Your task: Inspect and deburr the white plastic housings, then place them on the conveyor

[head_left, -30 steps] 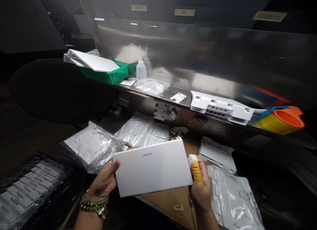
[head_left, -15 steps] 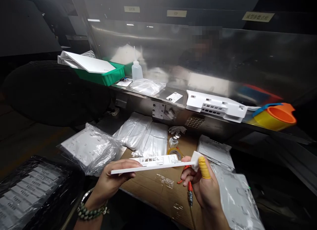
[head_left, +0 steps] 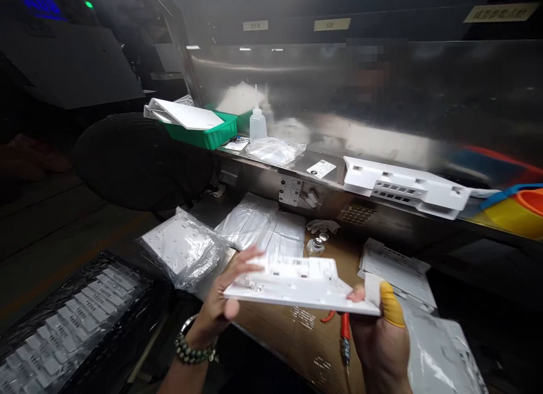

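Observation:
A white plastic panel [head_left: 297, 286] with raised ribs and slots spans the space between my hands, above the table. My right hand [head_left: 379, 337] grips its right end. A white cloth-like piece [head_left: 373, 290] is at the index finger, and a yellow wrap [head_left: 391, 304] covers the thumb. At the left corner, my left hand [head_left: 224, 292] has its thumb low and its blurred fingers spread above the panel. Just behind my right hand shows a red-handled tool [head_left: 345, 326] on a hose; whether my fingers touch it is hidden.
Bagged white panels [head_left: 180, 241] lie at left, above a black-lined crate [head_left: 85, 320] of wrapped parts. More panels [head_left: 396, 269] are stacked at right. The metal shelf [head_left: 326, 179] carries a green bin [head_left: 212, 135], a squeeze bottle [head_left: 257, 125] and another white panel [head_left: 407, 184].
The panel has turned, showing more of its ribbed face, and its right end has dipped. My left fingers have opened from their grip. The view has shifted left.

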A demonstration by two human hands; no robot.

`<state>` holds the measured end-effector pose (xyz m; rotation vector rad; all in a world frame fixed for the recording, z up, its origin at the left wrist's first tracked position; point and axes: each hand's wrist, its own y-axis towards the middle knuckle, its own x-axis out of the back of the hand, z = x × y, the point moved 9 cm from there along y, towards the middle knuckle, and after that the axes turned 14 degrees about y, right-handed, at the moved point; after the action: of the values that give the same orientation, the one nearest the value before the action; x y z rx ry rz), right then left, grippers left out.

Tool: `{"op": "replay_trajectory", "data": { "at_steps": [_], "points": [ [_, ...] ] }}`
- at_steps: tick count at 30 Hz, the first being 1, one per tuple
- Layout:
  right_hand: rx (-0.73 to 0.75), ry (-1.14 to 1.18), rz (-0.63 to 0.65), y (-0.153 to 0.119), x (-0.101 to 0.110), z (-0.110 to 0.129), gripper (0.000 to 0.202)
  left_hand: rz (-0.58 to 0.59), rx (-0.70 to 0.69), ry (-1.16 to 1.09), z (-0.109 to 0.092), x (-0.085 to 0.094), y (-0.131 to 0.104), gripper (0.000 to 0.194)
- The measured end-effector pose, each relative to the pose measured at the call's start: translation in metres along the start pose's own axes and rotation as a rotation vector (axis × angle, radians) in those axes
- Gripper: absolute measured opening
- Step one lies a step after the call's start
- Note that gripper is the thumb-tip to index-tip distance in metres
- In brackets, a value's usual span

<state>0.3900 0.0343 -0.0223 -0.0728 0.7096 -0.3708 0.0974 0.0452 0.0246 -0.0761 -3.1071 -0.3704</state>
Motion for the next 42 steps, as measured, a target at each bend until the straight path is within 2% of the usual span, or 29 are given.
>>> {"op": "replay_trajectory", "data": {
  "at_steps": [1,2,3,4,6,8,10,12,14,16,18,20,23,27,32,34,37,40,42],
  "points": [
    [0.045,-0.036,0.011,-0.001,0.000,0.003,0.055,-0.108,0.066,-0.173,0.008,0.004,-0.001,0.076],
    [0.093,-0.073,0.020,-0.003,0.000,0.005,0.056,-0.191,0.157,-0.363,0.019,0.004,-0.002,0.078],
    [0.143,-0.103,0.026,-0.004,0.001,0.008,0.054,-0.220,0.260,-0.543,0.030,-0.001,-0.003,0.073],
    [0.192,-0.122,0.028,-0.005,0.003,0.011,0.051,-0.185,0.361,-0.690,0.036,-0.012,-0.003,0.065],
    [0.240,-0.168,0.058,-0.004,0.006,0.014,0.042,0.024,0.516,-0.858,0.037,-0.037,-0.001,0.055],
    [0.223,-0.257,0.118,0.005,0.009,0.014,0.036,0.192,0.587,-0.932,0.032,-0.050,0.002,0.056],
    [0.226,-0.412,0.177,0.014,0.009,0.017,0.040,0.225,0.609,-0.962,0.029,-0.050,0.006,0.063],
    [0.349,-0.583,0.189,0.016,0.003,0.029,0.043,0.193,0.607,-0.976,0.029,-0.046,0.011,0.067],
    [0.466,-0.702,0.250,0.004,-0.018,0.033,0.035,0.138,0.625,-0.982,0.032,-0.046,0.014,0.067],
    [0.485,-0.750,0.448,-0.021,-0.057,0.018,0.028,0.068,0.673,-0.993,0.036,-0.049,0.015,0.065],
    [0.500,-0.766,0.708,-0.056,-0.102,-0.003,0.029,0.025,0.721,-1.010,0.037,-0.055,0.014,0.064],
    [0.600,-0.771,0.839,-0.085,-0.133,-0.014,0.030,0.029,0.732,-1.025,0.034,-0.063,0.014,0.064],
    [0.702,-0.802,0.899,-0.100,-0.152,-0.020,0.027,0.054,0.724,-1.023,0.029,-0.068,0.015,0.063],
    [0.686,-0.866,0.926,-0.096,-0.146,-0.024,0.023,0.048,0.709,-1.031,0.031,-0.064,0.014,0.062],
    [0.685,-0.818,0.934,-0.103,-0.149,-0.031,0.025,0.017,0.726,-1.042,0.038,-0.061,0.012,0.062],
    [0.671,-0.820,0.922,-0.098,-0.144,-0.031,0.023,0.036,0.706,-1.051,0.038,-0.057,0.012,0.061],
    [0.620,-0.878,0.809,-0.065,-0.113,-0.018,0.021,0.106,0.609,-1.064,0.033,-0.043,0.015,0.060],
    [0.614,-0.955,0.544,-0.020,-0.059,0.012,0.023,0.201,0.471,-1.056,0.024,-0.021,0.017,0.057],
    [0.636,-0.987,0.416,-0.003,-0.033,0.029,0.021,0.266,0.382,-1.070,0.018,-0.008,0.016,0.054]
  ]
}}
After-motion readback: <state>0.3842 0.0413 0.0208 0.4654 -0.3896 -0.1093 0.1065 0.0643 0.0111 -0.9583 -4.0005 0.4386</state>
